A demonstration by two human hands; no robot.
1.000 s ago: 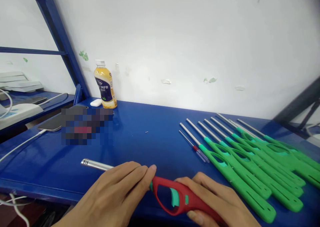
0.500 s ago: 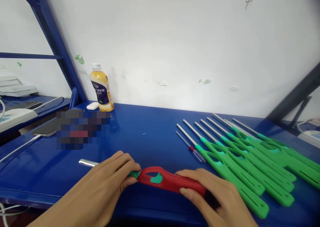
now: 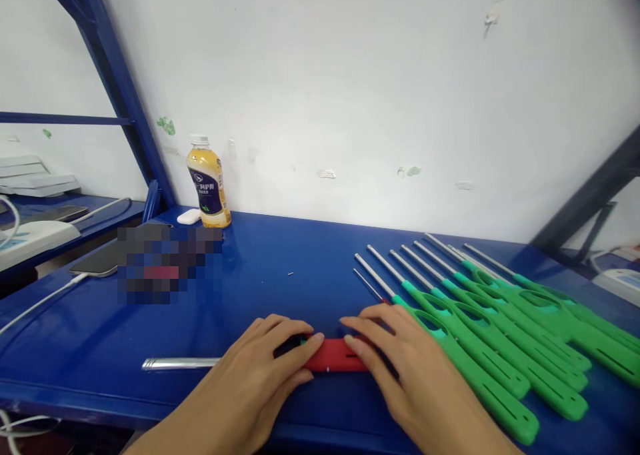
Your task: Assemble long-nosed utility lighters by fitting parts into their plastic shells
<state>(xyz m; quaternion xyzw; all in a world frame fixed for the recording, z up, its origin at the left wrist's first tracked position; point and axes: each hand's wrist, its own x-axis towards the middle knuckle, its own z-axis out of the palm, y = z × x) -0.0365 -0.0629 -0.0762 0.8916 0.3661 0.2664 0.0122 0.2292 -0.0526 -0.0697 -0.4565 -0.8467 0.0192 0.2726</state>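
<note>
A red long-necked gas lighter (image 3: 330,356) lies level at the front of the blue table, its silver metal tube pointing left. My left hand (image 3: 267,361) is closed around its trigger end, with thumb and fingertips on the red body and most of the trigger hidden. My right hand (image 3: 400,358) grips the rear of the handle between thumb and fingers, covering its end. A slot shows on the red side between the hands. Just beyond my right hand lies a thin screwdriver (image 3: 369,284), its handle mostly hidden. Several green lighters (image 3: 480,381) lie in a row to the right.
A yellow drink bottle (image 3: 209,185) and a white case (image 3: 189,216) stand by the wall. On the left lie a phone (image 3: 97,263) with a white cable and a blurred-out item (image 3: 170,268). A tiny metal pin (image 3: 291,273) rests mid-table.
The red lighter has turned, so its slotted side now shows instead of the trigger opening. Its tube now lies level. My left hand has slid right onto the red body, closer to my right hand.
</note>
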